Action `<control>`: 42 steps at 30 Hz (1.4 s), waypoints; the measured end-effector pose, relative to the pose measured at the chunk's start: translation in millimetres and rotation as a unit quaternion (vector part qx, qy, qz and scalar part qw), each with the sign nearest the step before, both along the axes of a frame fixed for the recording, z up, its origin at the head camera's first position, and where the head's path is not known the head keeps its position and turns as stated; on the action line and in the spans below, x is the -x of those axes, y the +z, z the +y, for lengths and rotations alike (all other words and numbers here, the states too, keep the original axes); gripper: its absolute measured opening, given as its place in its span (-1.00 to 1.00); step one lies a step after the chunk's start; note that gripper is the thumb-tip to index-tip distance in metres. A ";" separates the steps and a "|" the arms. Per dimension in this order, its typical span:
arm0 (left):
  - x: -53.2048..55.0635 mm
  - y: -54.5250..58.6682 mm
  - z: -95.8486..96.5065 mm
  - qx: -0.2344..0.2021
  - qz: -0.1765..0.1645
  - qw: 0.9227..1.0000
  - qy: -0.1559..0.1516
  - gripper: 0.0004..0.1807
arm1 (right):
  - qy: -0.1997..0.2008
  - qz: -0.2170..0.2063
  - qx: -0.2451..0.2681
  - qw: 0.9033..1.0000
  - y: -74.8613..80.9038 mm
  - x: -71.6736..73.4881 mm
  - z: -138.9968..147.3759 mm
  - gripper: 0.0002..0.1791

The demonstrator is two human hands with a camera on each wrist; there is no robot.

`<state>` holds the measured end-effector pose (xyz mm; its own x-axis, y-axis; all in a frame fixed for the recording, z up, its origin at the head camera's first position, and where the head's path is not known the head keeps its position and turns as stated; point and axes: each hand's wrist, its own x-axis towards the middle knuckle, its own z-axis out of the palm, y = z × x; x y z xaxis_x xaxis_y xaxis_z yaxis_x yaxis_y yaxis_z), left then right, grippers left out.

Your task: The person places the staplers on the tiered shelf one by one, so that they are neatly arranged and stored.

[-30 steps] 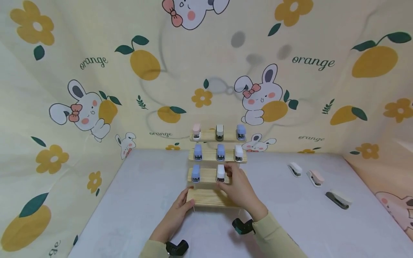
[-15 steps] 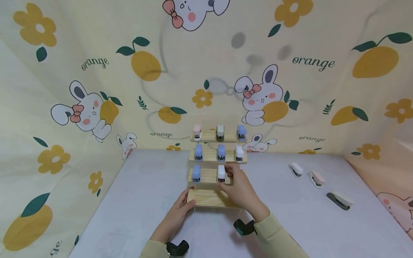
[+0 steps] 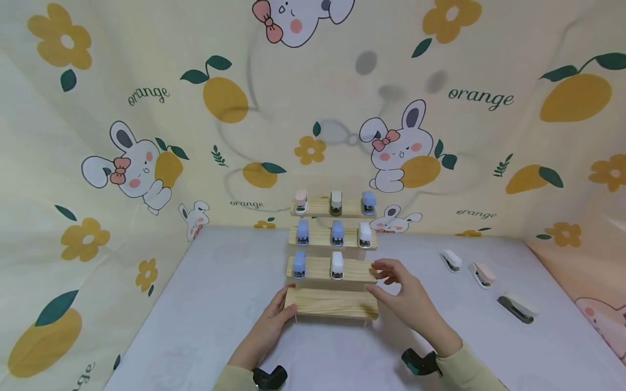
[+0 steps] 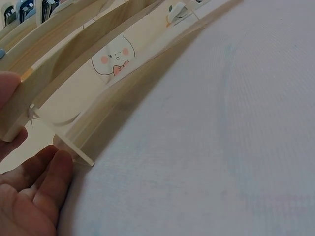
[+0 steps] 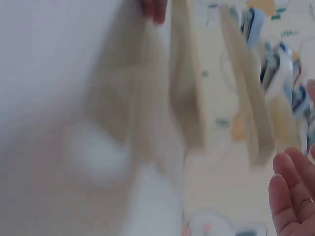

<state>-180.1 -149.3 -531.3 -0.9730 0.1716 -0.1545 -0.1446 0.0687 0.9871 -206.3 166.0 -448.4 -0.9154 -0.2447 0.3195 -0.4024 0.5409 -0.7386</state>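
Note:
A tiered wooden display stand (image 3: 331, 303) holds mini staplers on its upper three boards. My left hand (image 3: 266, 326) grips the left end of the lowest board, thumb in front and some fingers lower down by the clear support, as the left wrist view shows. My right hand (image 3: 411, 301), holding nothing, has its fingers apart at the right ends of the lower two boards. On the second board from the bottom stand a white stapler (image 3: 337, 265) in the middle and a blue stapler (image 3: 299, 265) at the left. The lowest board bears no staplers.
Higher up are another white stapler (image 3: 364, 234), a pink stapler (image 3: 300, 201) and several more. On the table to the right lie a small white stapler (image 3: 451, 260), a pink-topped stapler (image 3: 482, 275) and a grey-based stapler (image 3: 518, 308). A patterned cloth (image 3: 274, 130) hangs behind.
My right hand has left the middle white stapler, which stays on its board, and has moved right to the stand's right end. My left hand keeps its grip.

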 end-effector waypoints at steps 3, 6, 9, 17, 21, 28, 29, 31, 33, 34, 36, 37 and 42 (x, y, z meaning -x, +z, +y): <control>-0.2 0.4 0.4 0.003 0.000 1.000 0.001 -0.23 | -0.031 0.016 -0.030 0.999 -4.9 -0.1 27.0 -0.42; -2.0 1.1 1.2 0.005 -0.005 1.000 0.003 -0.22 | -0.063 0.020 -0.058 0.996 -10.5 -1.1 54.7 -0.42; -3.9 2.9 1.3 0.009 -0.009 1.000 0.003 -0.22 | -0.089 0.027 -0.075 0.993 -15.9 -1.9 81.4 -0.42; -3.8 7.5 1.9 0.010 -0.003 1.000 -0.002 -0.24 | -0.141 0.021 -0.102 0.985 -22.0 -3.3 139.7 -0.39; -2.1 5.6 2.6 0.013 -0.008 1.000 -0.002 -0.23 | -0.169 0.008 -0.100 0.980 -22.7 -6.3 158.5 -0.29; 0.1 1.5 2.1 0.017 -0.009 1.000 -0.003 -0.23 | -0.208 -0.080 -0.104 0.969 -22.3 -7.7 182.0 -0.03; 0.2 1.6 2.0 0.017 -0.008 1.000 -0.003 -0.23 | -0.211 -0.090 -0.105 0.968 -22.9 -7.5 185.3 -0.01; 0.0 2.5 1.9 0.017 -0.006 1.000 -0.004 -0.23 | -0.218 -0.100 -0.109 0.965 -24.7 -7.3 192.3 0.01; -0.5 3.6 1.9 0.017 -0.007 1.000 -0.003 -0.23 | -0.225 -0.106 -0.110 0.962 -26.4 -7.7 199.2 0.02; -0.8 4.0 1.9 0.016 -0.007 1.000 -0.003 -0.24 | -0.229 -0.109 -0.109 0.961 -26.8 -7.9 202.7 0.02; -1.4 4.5 1.9 0.013 -0.008 1.000 -0.002 -0.24 | -0.240 -0.120 -0.106 0.958 -26.8 -8.3 209.0 0.03; -1.6 4.6 1.9 0.012 -0.008 1.000 -0.002 -0.25 | -0.244 -0.127 -0.104 0.956 -26.5 -8.3 211.8 0.03; -1.6 4.3 1.6 0.009 -0.006 1.000 -0.002 -0.24 | -0.262 -0.172 -0.093 0.945 -26.6 -7.5 222.9 0.10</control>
